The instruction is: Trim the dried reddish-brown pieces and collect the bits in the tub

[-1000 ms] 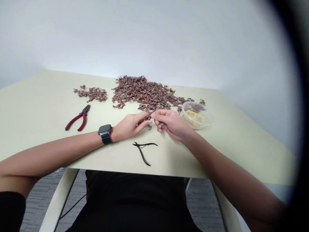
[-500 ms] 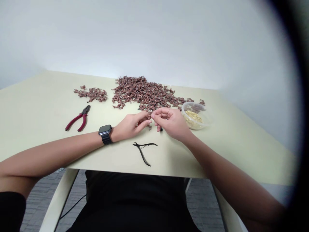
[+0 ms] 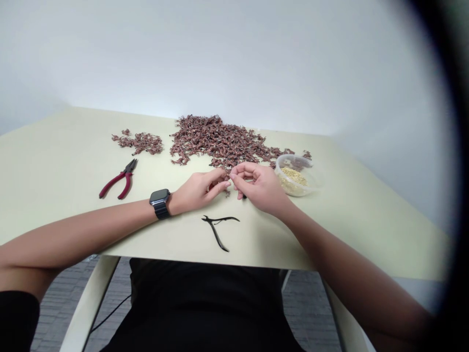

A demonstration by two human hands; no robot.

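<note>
My left hand and my right hand meet fingertip to fingertip at the middle of the pale table. Both pinch one small reddish-brown piece between them, just in front of the big heap of the same pieces. A dark watch sits on my left wrist. A small dark thing shows under my right hand's fingers. Black nippers lie on the table just below my hands.
A smaller heap of reddish-brown pieces lies at the back left. Red-handled pliers rest left of my left hand. A clear plastic tub with yellowish bits stands right of my right hand. The table's front edge runs just above my lap.
My right hand's fingers have curled in closer to the left fingertips. Both arms and everything on the table stay where they were.
</note>
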